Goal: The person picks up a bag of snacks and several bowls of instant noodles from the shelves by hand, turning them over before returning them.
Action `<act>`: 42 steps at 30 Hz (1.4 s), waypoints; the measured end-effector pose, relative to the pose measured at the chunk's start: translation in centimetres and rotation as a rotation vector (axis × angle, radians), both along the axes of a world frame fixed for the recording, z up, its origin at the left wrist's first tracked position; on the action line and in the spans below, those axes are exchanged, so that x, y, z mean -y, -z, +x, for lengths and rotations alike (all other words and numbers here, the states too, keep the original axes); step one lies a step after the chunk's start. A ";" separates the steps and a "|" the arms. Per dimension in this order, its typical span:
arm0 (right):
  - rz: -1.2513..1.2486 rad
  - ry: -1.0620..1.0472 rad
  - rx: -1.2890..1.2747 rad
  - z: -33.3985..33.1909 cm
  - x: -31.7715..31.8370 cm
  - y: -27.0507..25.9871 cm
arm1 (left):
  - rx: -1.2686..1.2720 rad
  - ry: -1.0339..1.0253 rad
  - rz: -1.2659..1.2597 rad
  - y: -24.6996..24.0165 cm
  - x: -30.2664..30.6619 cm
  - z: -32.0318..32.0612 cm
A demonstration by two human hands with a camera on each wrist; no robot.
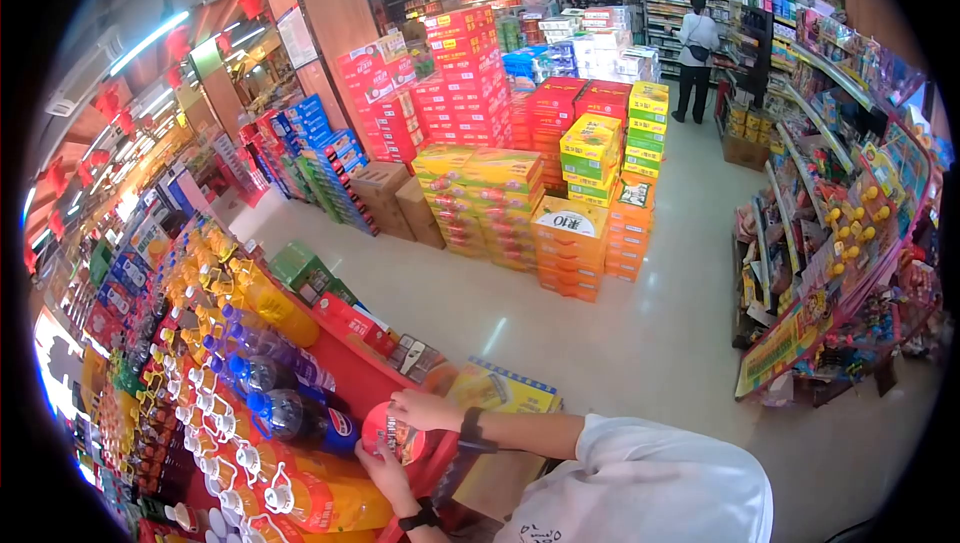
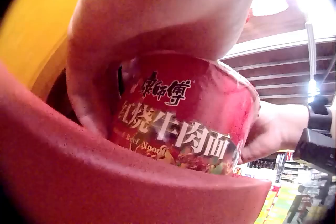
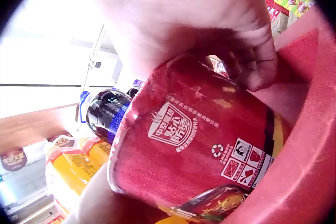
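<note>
Both hands hold a red cup of instant beef noodles (image 1: 410, 439) at the edge of a red display stand (image 1: 340, 348). My left hand (image 1: 388, 475) grips its near side, fingers curled round the wall. My right hand (image 1: 428, 411) lies over the far side, its fingers bent down round the rim. In the left wrist view the cup (image 2: 184, 111) sits behind the raised red edge (image 2: 121, 174), which hides its base. The right wrist view shows the cup (image 3: 199, 134) tilted, its printed back facing the camera. A dark cola bottle (image 1: 300, 421) lies close beside the cup.
Rows of orange drink bottles (image 1: 320, 493) and several other bottles fill the stand on the left. Stacked cartons (image 1: 572, 233) stand on the floor (image 1: 660, 333) ahead. A snack rack (image 1: 830, 273) is at the right. Another person (image 1: 697, 53) stands in the far aisle.
</note>
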State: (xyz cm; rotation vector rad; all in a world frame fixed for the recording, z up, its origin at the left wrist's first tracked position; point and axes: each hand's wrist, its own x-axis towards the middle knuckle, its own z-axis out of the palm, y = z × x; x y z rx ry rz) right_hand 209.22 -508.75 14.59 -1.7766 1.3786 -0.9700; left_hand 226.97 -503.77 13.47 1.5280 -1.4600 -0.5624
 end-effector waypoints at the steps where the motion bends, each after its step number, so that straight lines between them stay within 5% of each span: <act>1: -0.008 0.005 0.011 0.1 0.0 0.1 | 0.004 -0.005 0.001 0.1 0.0 0.0; 14: 0.033 0.092 -0.037 0.1 -1.2 0.3 | -0.082 0.026 0.054 -1.6 -1.1 -1.1; 20: 0.036 0.089 -0.010 -0.8 -2.9 -0.5 | 0.074 -0.047 0.030 1.6 -0.2 0.0; 24: -0.026 0.093 0.059 -1.2 -3.6 0.0 | -0.189 -0.014 0.152 -2.0 -2.5 -2.0; 29: 0.034 -0.026 0.114 -2.8 -3.8 0.7 | -0.231 0.044 0.068 -1.3 -2.7 -2.3; 32: -0.063 -0.123 0.045 -3.9 -4.6 0.6 | 0.036 -0.033 -0.058 -1.2 -3.1 -2.5; 34: -0.071 -0.236 0.090 -4.9 -5.0 0.3 | -0.006 -0.040 -0.044 -2.4 -3.9 -3.4; 42: -0.048 -0.253 0.283 -9.6 -9.9 -2.1 | -0.044 -0.011 -0.109 -5.4 -6.2 -7.7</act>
